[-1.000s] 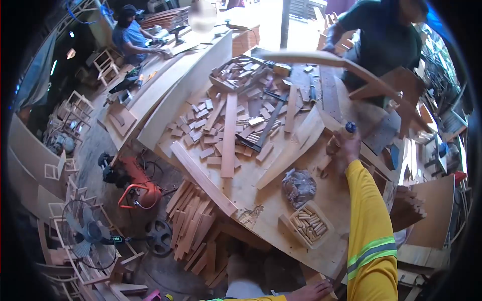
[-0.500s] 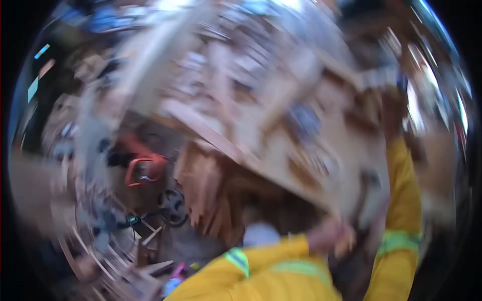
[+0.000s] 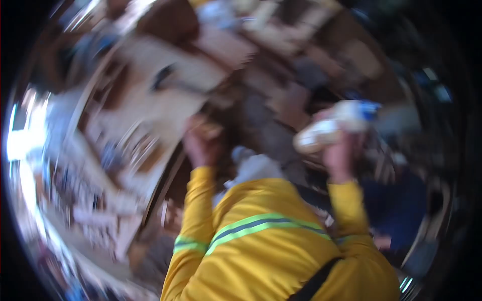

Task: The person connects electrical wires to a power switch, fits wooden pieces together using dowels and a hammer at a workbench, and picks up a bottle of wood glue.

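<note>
My right hand (image 3: 340, 156) is raised out to the right, wrapped round a white plastic bottle (image 3: 346, 114) with a blue end, which lies tilted nearly on its side. On the left, my left hand (image 3: 200, 145) is curled near the edge of a pale wooden worktable (image 3: 170, 108). A small tan patch (image 3: 212, 130) shows at its fingers, too blurred to name. Both arms are in yellow sleeves with reflective bands.
A dark-headed tool like a hammer (image 3: 163, 78) lies on the worktable. Tan-brown wooden pieces (image 3: 145, 150) lie nearer its left side. Brown boards (image 3: 288, 108) are ahead, and a dark blue shape (image 3: 396, 205) is at the right. Motion smears everything.
The view has swung right, so the worktable now lies on my left. My right hand, earlier stretched over the table, is now away from it with the bottle. My left hand stays curled.
</note>
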A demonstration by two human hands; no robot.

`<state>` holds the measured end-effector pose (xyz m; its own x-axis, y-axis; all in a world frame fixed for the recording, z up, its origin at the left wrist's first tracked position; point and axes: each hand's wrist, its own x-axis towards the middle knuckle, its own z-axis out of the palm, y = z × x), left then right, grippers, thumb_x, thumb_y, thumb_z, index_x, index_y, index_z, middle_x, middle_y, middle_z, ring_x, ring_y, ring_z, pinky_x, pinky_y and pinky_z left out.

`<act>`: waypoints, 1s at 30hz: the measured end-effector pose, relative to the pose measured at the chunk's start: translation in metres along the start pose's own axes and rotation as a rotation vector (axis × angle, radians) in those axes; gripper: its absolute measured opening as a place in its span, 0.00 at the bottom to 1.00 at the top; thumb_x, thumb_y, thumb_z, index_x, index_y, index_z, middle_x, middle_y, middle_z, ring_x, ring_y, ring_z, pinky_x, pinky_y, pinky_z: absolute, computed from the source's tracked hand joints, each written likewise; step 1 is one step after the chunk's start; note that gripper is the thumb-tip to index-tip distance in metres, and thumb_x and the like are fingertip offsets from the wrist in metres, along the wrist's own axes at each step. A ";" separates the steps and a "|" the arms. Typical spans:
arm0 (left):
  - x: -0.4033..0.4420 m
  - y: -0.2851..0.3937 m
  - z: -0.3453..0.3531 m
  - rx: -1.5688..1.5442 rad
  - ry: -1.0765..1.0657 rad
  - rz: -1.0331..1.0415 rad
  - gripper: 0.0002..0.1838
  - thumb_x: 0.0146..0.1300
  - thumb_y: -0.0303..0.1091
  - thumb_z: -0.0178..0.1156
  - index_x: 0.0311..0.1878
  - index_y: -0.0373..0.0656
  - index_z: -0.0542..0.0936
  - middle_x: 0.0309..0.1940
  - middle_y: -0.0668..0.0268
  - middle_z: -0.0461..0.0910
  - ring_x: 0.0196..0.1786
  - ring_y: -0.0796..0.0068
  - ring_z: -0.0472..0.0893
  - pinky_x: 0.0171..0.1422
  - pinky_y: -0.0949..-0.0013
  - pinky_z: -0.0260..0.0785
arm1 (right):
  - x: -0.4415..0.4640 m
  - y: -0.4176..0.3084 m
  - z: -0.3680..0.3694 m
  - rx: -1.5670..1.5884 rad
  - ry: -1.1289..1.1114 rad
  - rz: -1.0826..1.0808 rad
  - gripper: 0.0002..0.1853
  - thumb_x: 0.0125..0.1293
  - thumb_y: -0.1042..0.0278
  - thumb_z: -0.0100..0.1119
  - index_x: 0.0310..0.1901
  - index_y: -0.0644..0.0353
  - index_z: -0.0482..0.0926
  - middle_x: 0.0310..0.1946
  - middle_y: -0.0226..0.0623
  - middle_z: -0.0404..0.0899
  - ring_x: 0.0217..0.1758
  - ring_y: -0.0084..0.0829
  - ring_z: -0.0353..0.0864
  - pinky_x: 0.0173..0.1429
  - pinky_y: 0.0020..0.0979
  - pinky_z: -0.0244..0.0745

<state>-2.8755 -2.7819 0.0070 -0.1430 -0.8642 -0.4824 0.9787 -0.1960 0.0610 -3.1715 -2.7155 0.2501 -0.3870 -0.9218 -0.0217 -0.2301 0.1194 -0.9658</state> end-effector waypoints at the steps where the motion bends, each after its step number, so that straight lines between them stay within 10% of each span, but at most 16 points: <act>1: 0.000 -0.002 -0.020 0.467 0.105 0.205 0.12 0.81 0.44 0.51 0.42 0.51 0.78 0.32 0.74 0.79 0.34 0.81 0.79 0.40 0.73 0.76 | -0.025 0.046 -0.005 0.117 0.050 0.077 0.18 0.73 0.55 0.54 0.54 0.60 0.78 0.49 0.40 0.84 0.53 0.35 0.84 0.64 0.41 0.78; 2: -0.019 -0.009 0.008 0.985 0.038 0.491 0.14 0.81 0.46 0.49 0.47 0.48 0.79 0.35 0.71 0.80 0.38 0.77 0.81 0.45 0.69 0.79 | -0.044 0.096 -0.005 0.310 0.177 0.252 0.19 0.72 0.56 0.59 0.56 0.61 0.79 0.49 0.38 0.84 0.51 0.33 0.84 0.61 0.39 0.79; 4: 0.042 0.022 -0.102 0.429 0.009 0.400 0.19 0.78 0.40 0.57 0.64 0.39 0.73 0.53 0.60 0.80 0.50 0.67 0.82 0.59 0.64 0.81 | -0.057 0.052 -0.003 0.150 0.102 0.295 0.23 0.63 0.62 0.74 0.56 0.61 0.78 0.48 0.33 0.84 0.50 0.29 0.84 0.58 0.37 0.79; 5: 0.028 0.025 -0.081 1.277 -0.015 0.623 0.28 0.70 0.30 0.65 0.69 0.35 0.65 0.58 0.53 0.76 0.53 0.65 0.81 0.59 0.62 0.82 | -0.063 0.067 0.008 0.381 0.253 0.177 0.25 0.62 0.64 0.76 0.57 0.60 0.76 0.46 0.32 0.83 0.49 0.28 0.83 0.56 0.36 0.79; 10: 0.034 0.023 -0.065 1.086 -0.077 0.537 0.39 0.60 0.22 0.72 0.70 0.33 0.60 0.59 0.48 0.70 0.54 0.57 0.79 0.58 0.56 0.81 | -0.049 0.101 0.005 0.268 0.144 -0.015 0.24 0.62 0.68 0.76 0.56 0.57 0.75 0.44 0.31 0.80 0.48 0.26 0.80 0.55 0.32 0.78; 12: 0.034 0.043 -0.076 2.195 0.015 1.323 0.40 0.56 0.21 0.73 0.69 0.33 0.63 0.60 0.46 0.70 0.57 0.53 0.78 0.59 0.53 0.79 | -0.035 0.100 -0.006 0.341 0.012 0.067 0.24 0.62 0.69 0.76 0.57 0.57 0.74 0.45 0.32 0.80 0.48 0.27 0.80 0.55 0.32 0.77; 13: 0.026 0.040 -0.059 2.208 0.033 1.351 0.40 0.56 0.21 0.73 0.69 0.33 0.63 0.60 0.46 0.70 0.57 0.53 0.78 0.59 0.53 0.79 | -0.022 0.101 -0.014 0.382 -0.122 0.133 0.25 0.62 0.69 0.75 0.57 0.57 0.73 0.47 0.32 0.79 0.48 0.27 0.79 0.55 0.32 0.77; 17: 0.015 0.007 -0.019 2.389 0.136 1.061 0.26 0.74 0.40 0.60 0.66 0.30 0.75 0.62 0.45 0.76 0.62 0.43 0.77 0.70 0.50 0.70 | 0.019 0.123 -0.037 0.491 -0.384 0.052 0.28 0.62 0.71 0.74 0.62 0.57 0.71 0.49 0.34 0.78 0.49 0.27 0.79 0.57 0.33 0.77; 20: 0.037 0.060 -0.082 2.440 0.138 0.988 0.34 0.57 0.21 0.73 0.65 0.31 0.69 0.59 0.47 0.75 0.59 0.53 0.78 0.58 0.54 0.78 | 0.047 0.122 -0.069 0.531 -0.544 0.018 0.31 0.62 0.71 0.73 0.65 0.57 0.69 0.51 0.35 0.78 0.51 0.28 0.79 0.59 0.34 0.76; 24: 0.044 0.083 -0.109 1.695 0.189 0.689 0.33 0.59 0.20 0.72 0.66 0.32 0.70 0.56 0.51 0.78 0.56 0.57 0.80 0.58 0.57 0.78 | 0.089 0.140 -0.101 0.525 -0.750 0.078 0.35 0.61 0.72 0.72 0.68 0.57 0.66 0.54 0.37 0.77 0.57 0.30 0.77 0.64 0.36 0.73; 28: 0.023 0.075 -0.090 1.792 0.122 0.501 0.32 0.59 0.18 0.71 0.67 0.34 0.70 0.55 0.55 0.80 0.54 0.61 0.82 0.59 0.59 0.78 | 0.105 0.161 -0.137 0.630 -0.853 0.196 0.39 0.62 0.73 0.72 0.73 0.58 0.62 0.61 0.37 0.74 0.67 0.30 0.71 0.72 0.37 0.68; 30: 0.008 0.053 -0.082 1.931 0.103 0.878 0.31 0.59 0.17 0.71 0.66 0.35 0.72 0.54 0.57 0.82 0.54 0.63 0.82 0.59 0.61 0.79 | 0.114 0.159 -0.159 0.431 -0.860 0.212 0.40 0.63 0.71 0.72 0.74 0.60 0.61 0.65 0.40 0.72 0.70 0.32 0.69 0.75 0.38 0.65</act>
<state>-2.8124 -2.7616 -0.0649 0.2267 -0.9645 0.1358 -0.5881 -0.0244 0.8084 -3.3939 -2.7427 0.1351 0.4379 -0.8715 -0.2209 0.1803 0.3258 -0.9281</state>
